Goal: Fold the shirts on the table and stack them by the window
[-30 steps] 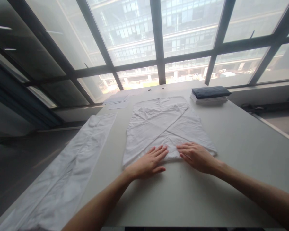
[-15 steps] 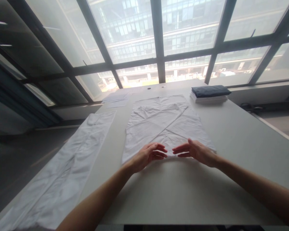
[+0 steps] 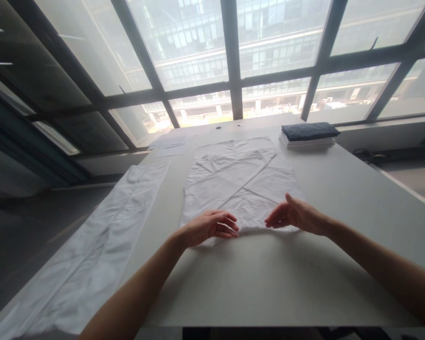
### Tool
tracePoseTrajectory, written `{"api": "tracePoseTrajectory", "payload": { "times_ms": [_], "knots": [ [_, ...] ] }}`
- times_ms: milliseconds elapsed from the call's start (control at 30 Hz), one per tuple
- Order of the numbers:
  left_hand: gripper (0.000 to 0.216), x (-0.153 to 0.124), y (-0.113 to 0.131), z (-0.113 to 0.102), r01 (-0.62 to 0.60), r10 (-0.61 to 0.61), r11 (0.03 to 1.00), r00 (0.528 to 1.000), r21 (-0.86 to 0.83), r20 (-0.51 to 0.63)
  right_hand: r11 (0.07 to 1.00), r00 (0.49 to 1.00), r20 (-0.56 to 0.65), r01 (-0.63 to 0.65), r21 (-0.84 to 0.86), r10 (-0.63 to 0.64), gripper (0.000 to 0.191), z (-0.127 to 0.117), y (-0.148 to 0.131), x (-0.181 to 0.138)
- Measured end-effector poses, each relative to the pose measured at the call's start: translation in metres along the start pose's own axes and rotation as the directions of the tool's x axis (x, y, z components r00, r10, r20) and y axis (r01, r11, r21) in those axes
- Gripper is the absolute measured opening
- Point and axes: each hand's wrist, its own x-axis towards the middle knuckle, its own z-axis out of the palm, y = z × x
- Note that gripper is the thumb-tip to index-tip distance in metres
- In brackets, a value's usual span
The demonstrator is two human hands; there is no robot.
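Note:
A white garment (image 3: 241,177) lies folded into a wrinkled, roughly square shape on the white table (image 3: 269,288), with creased layers crossing its upper face. Over its near left edge is my left hand (image 3: 212,225), fingers slightly curled and apart, holding nothing. My right hand (image 3: 295,216) hovers at the near right edge, thumb raised and fingers stretched toward the left, with nothing in it. Whether the fingertips touch the cloth I cannot tell. A gap separates the two hands, and the garment's near edge shows between them.
A long white cloth (image 3: 92,255) lies along the table's left side, reaching the near edge. At the back right sits a stack of folded cloths with a dark blue one (image 3: 310,131) on top. White sheets (image 3: 170,144) lie at the back left, before the windows (image 3: 194,42).
My hands have moved apart along the garment's near edge, the left one to the left and the right one to the right and slightly up.

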Motion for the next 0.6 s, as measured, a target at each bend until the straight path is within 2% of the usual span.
{"api": "tracePoseTrajectory", "payload": {
  "times_ms": [67, 133, 233, 333, 400, 467, 500, 567, 600],
  "knots": [
    [0.048, 0.001, -0.002, 0.0, 0.072, -0.073, 0.997, 0.996, 0.032, 0.041, 0.996, 0.995, 0.052, -0.08, -0.028, 0.081, 0.078, 0.004, 0.0, -0.001],
    [0.051, 0.002, -0.004, -0.001, 0.108, -0.112, 0.992, 0.992, 0.069, 0.05, 0.981, 0.986, 0.048, -0.154, -0.119, 0.161, 0.074, 0.005, 0.0, -0.001],
    [0.051, 0.004, -0.005, -0.002, 0.111, -0.116, 0.989, 0.992, 0.094, 0.052, 0.934, 0.97, 0.02, -0.229, -0.276, 0.244, 0.073, 0.003, -0.004, -0.004],
    [0.049, 0.004, -0.004, -0.003, 0.111, -0.116, 0.99, 0.992, 0.093, 0.055, 0.899, 0.96, 0.012, -0.257, -0.355, 0.279, 0.074, -0.003, -0.01, -0.009],
    [0.048, 0.003, -0.005, -0.003, 0.108, -0.112, 0.991, 0.993, 0.079, 0.046, 0.917, 0.98, 0.005, -0.186, -0.354, 0.201, 0.074, -0.006, -0.013, -0.01],
    [0.047, 0.004, -0.006, -0.004, 0.082, -0.084, 0.995, 0.996, 0.05, 0.038, 0.949, 1.0, -0.027, -0.017, -0.316, 0.009, 0.071, -0.006, -0.013, -0.009],
    [0.047, 0.005, -0.006, -0.004, 0.055, -0.057, 0.998, 0.998, 0.031, 0.035, 0.947, 0.993, -0.052, 0.087, -0.31, -0.108, 0.068, -0.004, -0.011, -0.007],
    [0.047, 0.007, -0.008, -0.003, -0.044, 0.044, 0.999, 0.999, 0.008, -0.003, 0.873, 0.94, -0.096, 0.263, -0.411, -0.328, 0.055, 0.001, -0.006, -0.002],
    [0.046, 0.008, -0.009, -0.002, -0.12, 0.121, 0.992, 0.992, 0.025, -0.043, 0.795, 0.903, -0.095, 0.315, -0.518, -0.419, 0.047, 0.004, -0.002, 0.001]
  ]
}}
